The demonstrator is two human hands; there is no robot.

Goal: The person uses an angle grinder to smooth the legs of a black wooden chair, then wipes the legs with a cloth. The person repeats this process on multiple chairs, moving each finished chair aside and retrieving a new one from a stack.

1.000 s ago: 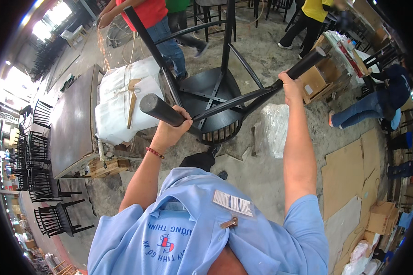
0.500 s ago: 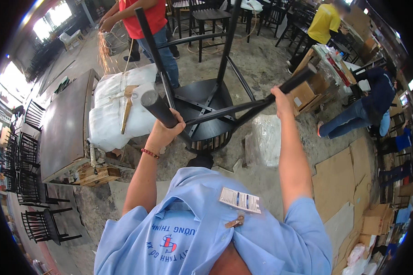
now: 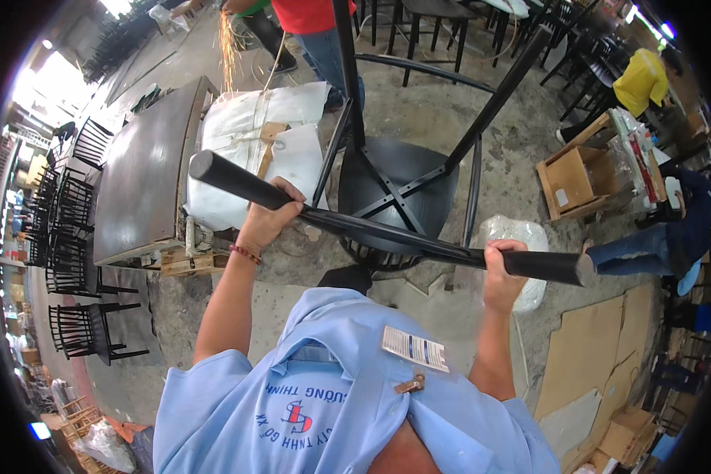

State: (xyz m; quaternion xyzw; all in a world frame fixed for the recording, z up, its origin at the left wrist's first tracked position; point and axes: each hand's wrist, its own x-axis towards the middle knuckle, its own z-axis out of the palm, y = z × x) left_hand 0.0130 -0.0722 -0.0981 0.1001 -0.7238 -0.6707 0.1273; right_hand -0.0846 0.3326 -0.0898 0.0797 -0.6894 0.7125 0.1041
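Note:
A black wooden chair [image 3: 442, 186] is turned over in front of me, its round seat showing the underside with crossed metal bars [image 3: 393, 193]. Spindles of its backrest [image 3: 391, 259] show beyond the seat, near the floor. My left hand [image 3: 270, 219] is closed round the near left leg, just below the foot end. On the near right leg my right hand [image 3: 504, 275] has a closed grip. A black stretcher [image 3: 387, 235] joins these two legs between my hands. The two far legs point up and away.
A dark-topped table [image 3: 138, 178] and a white wrapped bundle [image 3: 237, 150] stand at left, with several black chairs [image 3: 83, 328] beyond. A person in red [image 3: 304, 20] stands ahead near flying sparks. Cardboard [image 3: 584, 347] and a wrapped package [image 3: 521, 229] lie at right.
The chair has tilted and turned: its near right leg has come down and closer, and the left one has swung outward. Both hands keep their hold. My view has shifted leftward.

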